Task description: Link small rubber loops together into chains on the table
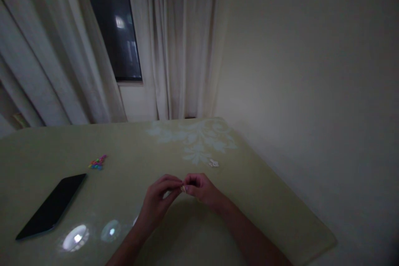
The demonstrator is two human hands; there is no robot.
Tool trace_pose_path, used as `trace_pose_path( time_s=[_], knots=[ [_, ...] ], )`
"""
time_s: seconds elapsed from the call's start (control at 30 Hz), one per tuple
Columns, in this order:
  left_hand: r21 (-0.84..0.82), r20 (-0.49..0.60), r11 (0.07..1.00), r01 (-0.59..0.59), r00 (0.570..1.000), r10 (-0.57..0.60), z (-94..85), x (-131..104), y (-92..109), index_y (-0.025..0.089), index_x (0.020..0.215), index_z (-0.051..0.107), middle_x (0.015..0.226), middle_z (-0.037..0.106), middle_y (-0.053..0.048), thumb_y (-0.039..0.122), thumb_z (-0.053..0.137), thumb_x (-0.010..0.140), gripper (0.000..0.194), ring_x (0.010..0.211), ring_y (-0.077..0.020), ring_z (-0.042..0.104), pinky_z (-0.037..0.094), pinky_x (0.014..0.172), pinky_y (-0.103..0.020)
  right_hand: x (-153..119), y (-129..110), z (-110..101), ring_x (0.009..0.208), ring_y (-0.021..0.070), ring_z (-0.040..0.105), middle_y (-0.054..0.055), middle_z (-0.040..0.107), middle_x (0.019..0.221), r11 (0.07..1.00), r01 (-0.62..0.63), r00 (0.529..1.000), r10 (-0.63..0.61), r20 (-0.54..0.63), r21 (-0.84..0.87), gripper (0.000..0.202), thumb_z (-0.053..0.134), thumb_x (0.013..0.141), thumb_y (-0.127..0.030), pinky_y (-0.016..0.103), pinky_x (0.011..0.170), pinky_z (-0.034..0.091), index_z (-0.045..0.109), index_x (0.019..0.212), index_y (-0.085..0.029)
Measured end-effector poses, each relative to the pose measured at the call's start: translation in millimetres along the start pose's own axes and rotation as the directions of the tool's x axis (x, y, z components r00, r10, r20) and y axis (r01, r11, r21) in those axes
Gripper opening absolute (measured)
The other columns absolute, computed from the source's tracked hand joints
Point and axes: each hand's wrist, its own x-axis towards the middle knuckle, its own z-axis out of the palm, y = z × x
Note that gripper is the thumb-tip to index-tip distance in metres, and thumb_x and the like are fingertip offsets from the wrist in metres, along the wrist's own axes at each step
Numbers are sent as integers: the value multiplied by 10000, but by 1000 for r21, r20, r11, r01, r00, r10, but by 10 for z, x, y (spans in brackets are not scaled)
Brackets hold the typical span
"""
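Note:
My left hand and my right hand meet above the table near its middle, fingertips together. Between them is a small pale thing, pinched by the thumb and fingers of each hand; its shape is mostly hidden. Beyond my right hand, a few small white pieces lie on the table. Farther off to the left sits a little pile of small bright-coloured pieces, pink, orange, yellow, green and blue.
A dark flat tablet-like device lies on the greenish table at the left. Lights reflect off the near tabletop. Behind the table hang pale curtains beside a dark window; a plain wall borders the right side.

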Motion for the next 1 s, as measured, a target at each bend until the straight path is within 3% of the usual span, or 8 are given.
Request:
trace_pose_path(
  time_s=[0.2,0.33,0.5,0.67,0.73,0.87,1.0],
  knots=[
    [16,16,998,57,998,-57,2,-36,22,226,956,795,917,786,-71,344,695,945,155,845,-198,745,605,763,-295,13,-9,6,626,104,412,-34,537,692,997,1,996,5,-90,73,352,813,713,-482,254,614,313,660,775,-171],
    [50,-21,999,10,1000,-9,-4,-38,43,251,975,815,885,801,-56,346,688,953,160,814,-189,753,604,749,-280,35,21,-29,581,92,358,-47,505,660,988,-14,981,43,-192,152,339,816,695,-464,247,569,272,645,765,-179],
    [52,-55,995,-86,994,89,5,-20,56,283,942,835,865,804,-37,341,719,939,130,782,-178,761,610,718,-260,53,53,-24,650,114,480,-24,585,699,999,23,994,-20,-109,29,412,852,690,-525,263,646,364,656,754,-168],
    [71,-47,996,-59,997,63,16,3,84,284,1039,814,862,792,-32,345,731,930,150,755,-172,749,601,689,-253,42,71,10,653,116,521,-15,620,711,1000,18,995,-17,-102,11,441,862,691,-556,262,654,396,675,774,-166],
    [76,-15,994,-74,997,75,11,10,104,271,985,817,841,776,-38,351,711,940,140,755,-173,737,592,685,-257,38,59,0,651,118,524,-15,624,706,1000,13,995,-14,-102,-9,450,868,677,-567,261,643,402,682,770,-168],
    [100,-5,995,-21,1000,21,4,-1,125,228,913,777,847,759,-50,322,677,947,141,782,-182,725,583,707,-267,24,-6,-133,645,123,524,-13,622,686,994,-13,997,5,-79,-109,404,849,712,-541,265,636,399,726,792,-164],
    [117,-36,991,59,998,-56,9,-36,68,235,997,757,918,780,-44,297,656,955,125,837,-181,742,588,756,-267,-33,-97,-405,618,115,492,-20,605,665,908,-65,997,37,-74,-414,210,816,763,-370,244,588,359,774,813,-171]
  ],
)
